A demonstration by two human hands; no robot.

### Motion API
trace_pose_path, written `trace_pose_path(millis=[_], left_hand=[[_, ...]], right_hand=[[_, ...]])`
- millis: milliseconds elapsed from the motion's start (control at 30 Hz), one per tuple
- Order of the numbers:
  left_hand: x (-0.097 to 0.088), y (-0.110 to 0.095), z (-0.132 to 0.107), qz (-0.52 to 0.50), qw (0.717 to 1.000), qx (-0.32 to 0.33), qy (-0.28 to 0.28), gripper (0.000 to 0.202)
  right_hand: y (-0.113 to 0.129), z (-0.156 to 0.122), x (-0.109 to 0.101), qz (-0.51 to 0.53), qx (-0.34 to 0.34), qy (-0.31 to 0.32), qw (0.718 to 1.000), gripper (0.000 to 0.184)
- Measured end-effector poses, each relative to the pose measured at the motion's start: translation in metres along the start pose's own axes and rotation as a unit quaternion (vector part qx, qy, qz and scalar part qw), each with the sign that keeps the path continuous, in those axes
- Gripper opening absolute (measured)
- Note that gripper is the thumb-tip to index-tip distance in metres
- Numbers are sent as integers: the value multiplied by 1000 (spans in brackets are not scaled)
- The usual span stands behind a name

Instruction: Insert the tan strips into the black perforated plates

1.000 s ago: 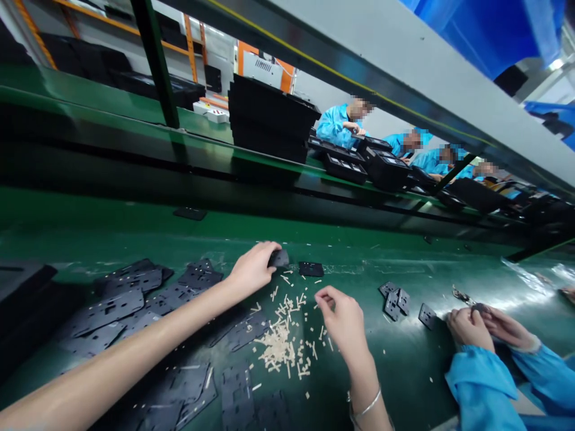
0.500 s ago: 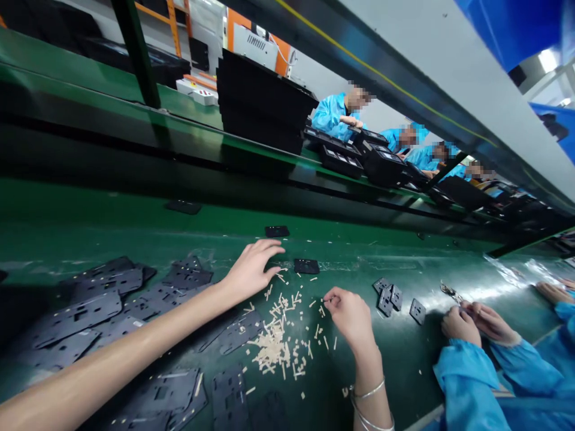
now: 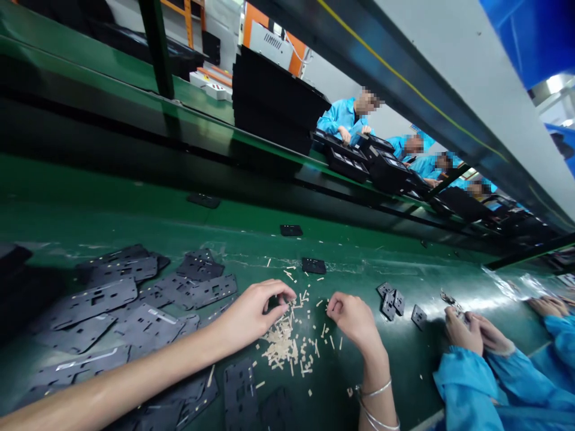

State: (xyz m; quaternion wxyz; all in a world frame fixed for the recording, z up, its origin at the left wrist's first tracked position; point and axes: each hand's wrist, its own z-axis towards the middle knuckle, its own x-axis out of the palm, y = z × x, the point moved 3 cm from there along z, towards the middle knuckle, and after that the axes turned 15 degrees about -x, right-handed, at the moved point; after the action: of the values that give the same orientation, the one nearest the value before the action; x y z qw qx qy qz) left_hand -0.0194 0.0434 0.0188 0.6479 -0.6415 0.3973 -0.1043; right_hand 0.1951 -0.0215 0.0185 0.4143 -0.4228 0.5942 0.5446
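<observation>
My left hand [image 3: 263, 308] hovers at the upper left edge of a heap of small cream-coloured strips [image 3: 281, 347]. Its fingers are curved, with a gap between thumb and fingertips, and nothing shows in its grasp. To the right of the heap, my right hand [image 3: 353, 317] has its fingers pinched together; whatever may be between them is hidden. Flat dark grey plates with cut-outs [image 3: 96, 302] lie overlapping beneath and beyond my left forearm. Past the heap lies a small black plate [image 3: 313, 265], with a second black piece [image 3: 291, 230] farther back.
Several small grey plates [image 3: 390, 301] lie right of my right hand. A co-worker's hands [image 3: 476, 329] are close by on the right. A dark shelf edge [image 3: 179, 143] crosses behind the green table [image 3: 350, 377], carrying a tall black stack [image 3: 276, 102] and black trays [image 3: 348, 161].
My left hand has come down and nearer, from beside the black plates to the strips, its fingers curling more. My right hand stays pinched in nearly the same place. The view has shifted slightly.
</observation>
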Motion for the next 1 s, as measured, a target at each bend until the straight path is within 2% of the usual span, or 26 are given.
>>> trace_pose_path(millis=[67,133,200,267,333,533,633,767,1000], left_hand=[[3,1,-1,-54,998,-35,28,16],[8,3,-1,-136,983,-87,91,21],[15,6,-2,-227,947,-143,177,33],[20,7,-5,-305,905,-178,238,39],[22,7,-6,-353,881,-188,254,36],[23,7,-8,-401,864,-185,241,24],[22,5,-6,-411,871,-153,219,22],[20,3,-5,-372,908,-115,155,25],[13,0,-9,-173,984,-42,24,29]], right_hand=[[15,1,0,34,-31,-27,999,12],[35,0,1,117,-93,-77,986,6],[55,-3,3,203,-170,-128,956,6],[69,-5,6,235,-233,-161,930,6],[76,-7,8,228,-274,-183,916,8],[79,-9,7,215,-324,-219,895,15],[80,-11,5,207,-310,-264,889,16],[84,-18,5,174,-298,-328,879,17],[91,-23,10,79,-311,-318,892,23]])
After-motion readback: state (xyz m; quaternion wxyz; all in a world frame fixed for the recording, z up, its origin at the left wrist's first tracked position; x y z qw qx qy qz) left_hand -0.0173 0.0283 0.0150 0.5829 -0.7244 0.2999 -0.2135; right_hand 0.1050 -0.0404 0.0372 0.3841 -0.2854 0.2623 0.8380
